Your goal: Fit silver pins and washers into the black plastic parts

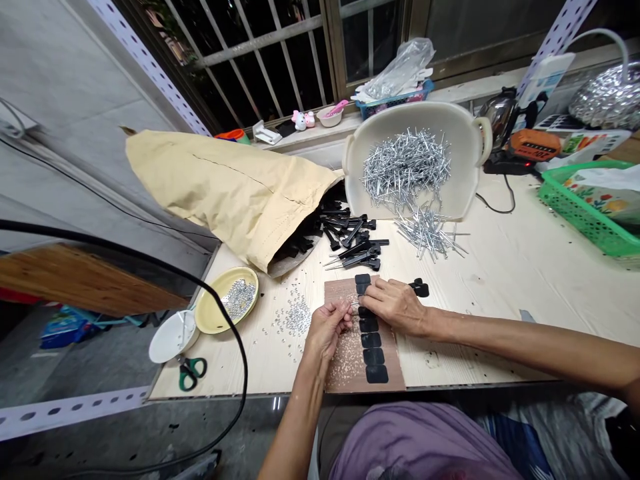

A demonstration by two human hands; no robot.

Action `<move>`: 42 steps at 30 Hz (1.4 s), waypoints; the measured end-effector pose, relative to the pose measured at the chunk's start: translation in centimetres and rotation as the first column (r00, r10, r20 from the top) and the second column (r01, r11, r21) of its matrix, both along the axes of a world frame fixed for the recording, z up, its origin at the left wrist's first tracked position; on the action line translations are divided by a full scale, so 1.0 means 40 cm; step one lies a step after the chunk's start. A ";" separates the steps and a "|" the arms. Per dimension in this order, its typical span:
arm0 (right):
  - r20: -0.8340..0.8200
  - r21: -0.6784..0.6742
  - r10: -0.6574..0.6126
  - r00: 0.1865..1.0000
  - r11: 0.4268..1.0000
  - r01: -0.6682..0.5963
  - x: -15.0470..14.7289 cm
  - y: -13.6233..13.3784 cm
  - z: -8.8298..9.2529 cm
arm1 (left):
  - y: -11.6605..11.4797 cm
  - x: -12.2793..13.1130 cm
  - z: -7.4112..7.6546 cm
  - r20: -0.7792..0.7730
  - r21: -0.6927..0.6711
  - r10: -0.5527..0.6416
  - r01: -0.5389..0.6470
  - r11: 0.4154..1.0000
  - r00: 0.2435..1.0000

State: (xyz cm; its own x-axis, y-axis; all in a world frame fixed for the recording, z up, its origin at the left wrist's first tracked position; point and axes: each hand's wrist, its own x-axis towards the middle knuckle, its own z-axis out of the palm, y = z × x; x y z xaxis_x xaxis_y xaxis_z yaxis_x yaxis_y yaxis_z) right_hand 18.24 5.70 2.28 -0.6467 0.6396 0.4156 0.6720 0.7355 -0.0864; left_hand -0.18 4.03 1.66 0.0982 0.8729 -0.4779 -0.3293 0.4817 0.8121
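Note:
My left hand [327, 328] is closed in a pinch at the left side of a brown board [345, 380]. A thin metal pin [355, 304] shows at its fingertips, between the two hands. My right hand [395, 305] is closed over the upper part of the board, and its fingers hide what they hold. Down the board runs a column of black square pads [372, 340], with pale specks beside them. Black plastic pieces with square heads [420, 288] stick out just beyond my right hand.
A paper sack [230, 187] spills black stemmed pieces [353, 240]. A tilted white basin [463, 193] holds metal pins [407, 163], some on the table. Small shiny bits [295, 315] lie beside a yellow bowl [203, 313], white bowl [163, 340] and scissors [193, 372]. A green basket [585, 213] stands right.

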 end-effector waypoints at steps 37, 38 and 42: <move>-0.142 -0.405 -0.193 0.971 0.906 0.121 -0.017 -0.011 0.008 | -0.009 0.036 -0.018 -0.018 0.164 0.221 -0.215 0.963 0.975; -0.155 -0.483 -0.209 0.966 0.869 0.111 -0.016 -0.009 0.009 | -0.008 0.036 -0.018 -0.041 0.179 0.226 -0.216 0.960 0.973; -0.191 -0.547 -0.227 0.955 0.832 0.088 -0.013 -0.006 0.012 | -0.006 0.036 -0.023 -0.091 0.209 0.230 -0.207 0.956 0.969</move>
